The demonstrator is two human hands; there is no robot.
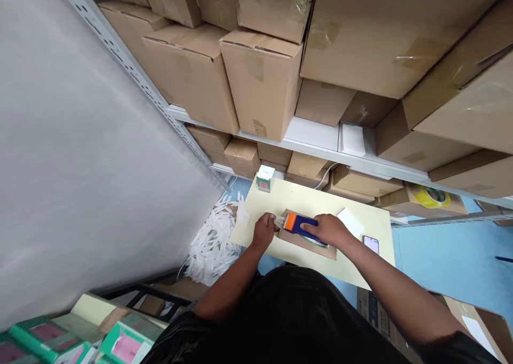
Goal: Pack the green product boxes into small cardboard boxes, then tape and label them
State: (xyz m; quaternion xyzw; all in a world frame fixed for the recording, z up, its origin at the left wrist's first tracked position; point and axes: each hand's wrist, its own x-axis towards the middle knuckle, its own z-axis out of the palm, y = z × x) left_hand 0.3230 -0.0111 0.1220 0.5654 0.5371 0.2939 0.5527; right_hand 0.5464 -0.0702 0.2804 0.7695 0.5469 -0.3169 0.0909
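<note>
A flat brown cardboard box (310,245) lies on a small pale yellow table (304,201) in front of me. My right hand (326,230) is closed round a blue and orange tape dispenser (298,224) and presses it down on the box top. At the box's left end, my left hand (264,230) is closed with the fingers pinching the clear tape end by the dispenser's orange tip.
A small white and green box (264,178), a white paper (350,221) and a phone (371,244) also sit on the table. Shelves of brown cartons (260,75) rise behind. A yellow tape roll (430,196) lies right. White paper strips (214,241) pile on the blue floor at left.
</note>
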